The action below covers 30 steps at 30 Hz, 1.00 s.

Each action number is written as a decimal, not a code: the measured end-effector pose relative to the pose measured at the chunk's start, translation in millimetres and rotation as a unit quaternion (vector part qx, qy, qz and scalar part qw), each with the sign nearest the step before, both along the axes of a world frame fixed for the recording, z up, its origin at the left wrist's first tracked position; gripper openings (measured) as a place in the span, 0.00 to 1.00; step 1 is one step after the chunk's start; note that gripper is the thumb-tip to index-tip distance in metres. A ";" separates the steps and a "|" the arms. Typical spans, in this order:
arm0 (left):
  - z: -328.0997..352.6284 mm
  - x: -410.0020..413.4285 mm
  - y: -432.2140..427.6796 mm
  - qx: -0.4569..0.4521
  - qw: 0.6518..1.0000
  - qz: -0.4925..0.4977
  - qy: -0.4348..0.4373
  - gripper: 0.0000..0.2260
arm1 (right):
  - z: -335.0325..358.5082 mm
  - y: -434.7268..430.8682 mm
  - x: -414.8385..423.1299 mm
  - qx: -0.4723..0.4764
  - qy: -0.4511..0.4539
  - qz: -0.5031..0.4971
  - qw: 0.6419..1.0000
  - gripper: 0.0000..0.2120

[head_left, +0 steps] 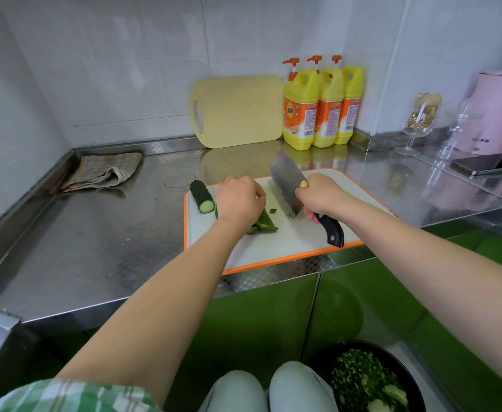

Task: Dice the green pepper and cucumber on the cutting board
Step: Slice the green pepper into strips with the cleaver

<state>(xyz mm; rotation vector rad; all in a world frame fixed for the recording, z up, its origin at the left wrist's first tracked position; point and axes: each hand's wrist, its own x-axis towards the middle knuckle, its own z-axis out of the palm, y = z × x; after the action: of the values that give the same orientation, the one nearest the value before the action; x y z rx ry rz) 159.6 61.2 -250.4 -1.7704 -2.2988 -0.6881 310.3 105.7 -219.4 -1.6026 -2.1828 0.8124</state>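
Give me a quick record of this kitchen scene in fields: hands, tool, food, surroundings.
left hand: holds the green pepper down on the cutting board, fingers curled
right hand: grips the cleaver by its black handle
blade: right of the pepper, apart from it
cucumber: one cut piece at the board's far left corner, untouched
diced so far: one small pepper bit near the blade
surroundings: steel counter, folded cloth, yellow spare board, three detergent bottles

Home kitchen: steel counter point(95, 239), detergent bottles point(321, 108).
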 end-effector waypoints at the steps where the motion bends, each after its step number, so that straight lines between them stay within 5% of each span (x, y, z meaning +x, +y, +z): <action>1: 1.1 -1.5 -2.1 0.004 1.000 0.006 0.000 0.09 | 2.1 -2.1 -1.3 -0.001 0.004 0.008 1.000 0.18; 8: -1.2 -10.1 -19.1 -0.062 0.997 0.047 0.004 0.17 | -4.7 -13.5 -8.4 -0.027 -0.041 0.038 0.998 0.15; 16: -2.1 -3.1 -23.2 -0.127 0.990 0.052 0.023 0.19 | -1.9 -2.8 25.7 0.002 -0.060 -0.037 0.998 0.16; 21: -5.3 -0.3 -19.2 -0.123 0.989 0.074 0.027 0.19 | -5.0 -6.0 14.0 -0.013 0.009 0.028 0.999 0.16; 30: -8.4 -0.8 -16.0 -0.103 0.992 0.075 0.007 0.16 | -8.0 0.7 23.1 -0.034 -0.047 0.002 0.998 0.18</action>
<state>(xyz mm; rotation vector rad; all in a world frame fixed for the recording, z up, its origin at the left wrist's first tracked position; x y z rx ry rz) 158.8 45.2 -258.8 -1.6519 -2.5395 -0.4261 333.4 106.4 -227.4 -1.7022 -2.2464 0.8352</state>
